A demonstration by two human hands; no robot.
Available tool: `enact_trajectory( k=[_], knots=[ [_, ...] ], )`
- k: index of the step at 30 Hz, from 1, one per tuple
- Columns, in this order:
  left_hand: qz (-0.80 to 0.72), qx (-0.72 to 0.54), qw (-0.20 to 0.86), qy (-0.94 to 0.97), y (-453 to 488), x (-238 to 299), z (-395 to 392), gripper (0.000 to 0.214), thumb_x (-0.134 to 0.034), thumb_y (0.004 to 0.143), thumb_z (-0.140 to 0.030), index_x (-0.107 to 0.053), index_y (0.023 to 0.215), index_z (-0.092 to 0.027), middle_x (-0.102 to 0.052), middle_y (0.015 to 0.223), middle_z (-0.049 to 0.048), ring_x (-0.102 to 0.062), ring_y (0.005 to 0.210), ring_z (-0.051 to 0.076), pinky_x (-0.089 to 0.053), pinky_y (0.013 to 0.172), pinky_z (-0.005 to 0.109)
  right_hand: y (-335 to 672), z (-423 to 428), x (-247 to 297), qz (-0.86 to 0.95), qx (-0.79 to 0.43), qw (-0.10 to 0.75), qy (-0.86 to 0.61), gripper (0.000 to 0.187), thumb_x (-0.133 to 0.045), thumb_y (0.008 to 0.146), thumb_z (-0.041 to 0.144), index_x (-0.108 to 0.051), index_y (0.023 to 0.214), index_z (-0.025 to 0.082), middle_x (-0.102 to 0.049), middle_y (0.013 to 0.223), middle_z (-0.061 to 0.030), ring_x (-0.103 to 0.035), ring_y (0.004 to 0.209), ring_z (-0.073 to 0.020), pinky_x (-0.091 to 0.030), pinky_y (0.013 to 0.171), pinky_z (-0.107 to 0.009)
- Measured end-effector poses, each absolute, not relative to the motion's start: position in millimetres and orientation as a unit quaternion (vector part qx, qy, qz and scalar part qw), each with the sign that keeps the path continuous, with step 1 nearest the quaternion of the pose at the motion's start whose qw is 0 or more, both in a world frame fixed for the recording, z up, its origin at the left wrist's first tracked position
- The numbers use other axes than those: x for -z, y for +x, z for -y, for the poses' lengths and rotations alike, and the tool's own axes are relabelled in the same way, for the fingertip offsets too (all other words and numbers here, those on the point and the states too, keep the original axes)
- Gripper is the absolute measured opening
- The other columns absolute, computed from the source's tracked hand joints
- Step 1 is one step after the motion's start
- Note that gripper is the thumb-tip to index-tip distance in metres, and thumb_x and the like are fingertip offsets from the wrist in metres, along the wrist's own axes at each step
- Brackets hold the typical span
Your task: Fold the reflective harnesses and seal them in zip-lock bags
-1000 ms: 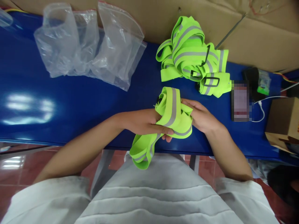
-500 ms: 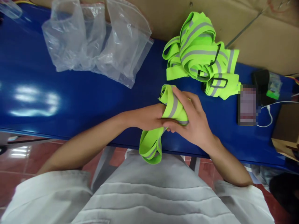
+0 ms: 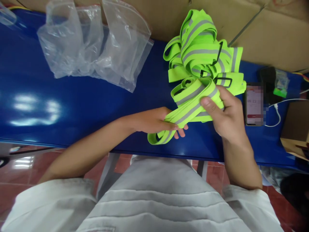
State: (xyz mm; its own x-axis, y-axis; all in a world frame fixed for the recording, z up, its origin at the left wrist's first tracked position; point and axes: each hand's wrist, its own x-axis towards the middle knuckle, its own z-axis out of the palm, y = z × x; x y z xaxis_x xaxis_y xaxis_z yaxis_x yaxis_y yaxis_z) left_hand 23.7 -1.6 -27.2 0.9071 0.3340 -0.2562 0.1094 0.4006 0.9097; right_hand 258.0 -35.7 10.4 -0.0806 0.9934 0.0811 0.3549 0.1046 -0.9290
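Observation:
A neon-yellow reflective strap [image 3: 190, 111] with a grey stripe stretches in folded layers between my two hands. My left hand [image 3: 164, 121] is closed around its lower left end, thumb on top, some fingertips showing beneath. A loop of the strap hangs to the left under that hand. My right hand [image 3: 224, 112] pinches the upper right end, with the thumb on the front face. Just behind lies a heap of similar neon straps [image 3: 200, 42] with black buckles; the held strap overlaps its near edge in view.
Clear plastic zip bags [image 3: 96, 48] lie at the back left of the blue table [image 3: 84, 103]. To the right are a phone [image 3: 254, 103], a white cable [image 3: 277, 116], a black object [image 3: 266, 80] and an open cardboard box [image 3: 295, 129]. Brown cardboard [image 3: 272, 38] stands along the back.
My right hand has moved right and up from my left hand, drawing the strap out between them. The hanging loop has risen and shortened. My left hand stays nearly in place.

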Motion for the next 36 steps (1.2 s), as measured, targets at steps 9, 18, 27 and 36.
enact_trajectory(
  k=[9, 18, 27, 36],
  knots=[
    [-0.142, -0.048, 0.739, 0.657, 17.1, 26.0, -13.0, 0.033, -0.057, 0.105, -0.037, -0.077, 0.101, -0.011, -0.077, 0.099, 0.012, -0.072, 0.083, 0.014, -0.056, 0.076, 0.02, 260.3, 30.7, -4.8, 0.446, -0.646, 0.373, -0.495, 0.042, -0.072, 0.092, 0.056, -0.073, 0.122, 0.027, -0.079, 0.109, -0.0056, -0.075, 0.11, -0.0309, -0.067, 0.085, -0.047],
    [-0.115, -0.09, 0.731, 0.666, 20.7, 28.4, -1.0, 0.025, -0.058, 0.104, -0.031, -0.075, 0.11, -0.013, -0.077, 0.108, 0.0125, -0.073, 0.094, 0.017, -0.059, 0.088, 0.026, 262.4, 23.2, 1.9, 0.412, -0.762, 0.256, -0.428, 0.05, -0.066, 0.092, 0.062, -0.07, 0.125, 0.024, -0.079, 0.101, -0.0065, -0.077, 0.098, -0.03, -0.067, 0.078, -0.044],
    [-0.175, -0.186, 0.75, 0.61, 34.4, 34.8, 13.5, 0.032, -0.064, 0.102, -0.04, -0.077, 0.098, -0.011, -0.078, 0.096, 0.0118, -0.073, 0.083, 0.015, -0.06, 0.078, 0.023, 252.1, 24.0, 18.1, 0.56, -0.521, 0.376, -0.523, 0.028, -0.07, 0.095, 0.052, -0.065, 0.11, 0.029, -0.075, 0.105, -0.0015, -0.073, 0.097, -0.0203, -0.061, 0.083, -0.034],
    [-0.189, -0.203, 0.707, 0.65, 33.6, 36.1, 11.1, 0.026, -0.066, 0.1, -0.039, -0.074, 0.101, -0.014, -0.077, 0.1, 0.0092, -0.073, 0.094, 0.017, -0.059, 0.087, 0.026, 242.3, 41.5, 7.6, 0.76, -0.315, 0.275, -0.498, 0.074, -0.078, 0.081, 0.069, -0.064, 0.135, 0.02, -0.067, 0.137, -0.0165, -0.064, 0.129, -0.0354, -0.053, 0.109, -0.052]
  ],
)
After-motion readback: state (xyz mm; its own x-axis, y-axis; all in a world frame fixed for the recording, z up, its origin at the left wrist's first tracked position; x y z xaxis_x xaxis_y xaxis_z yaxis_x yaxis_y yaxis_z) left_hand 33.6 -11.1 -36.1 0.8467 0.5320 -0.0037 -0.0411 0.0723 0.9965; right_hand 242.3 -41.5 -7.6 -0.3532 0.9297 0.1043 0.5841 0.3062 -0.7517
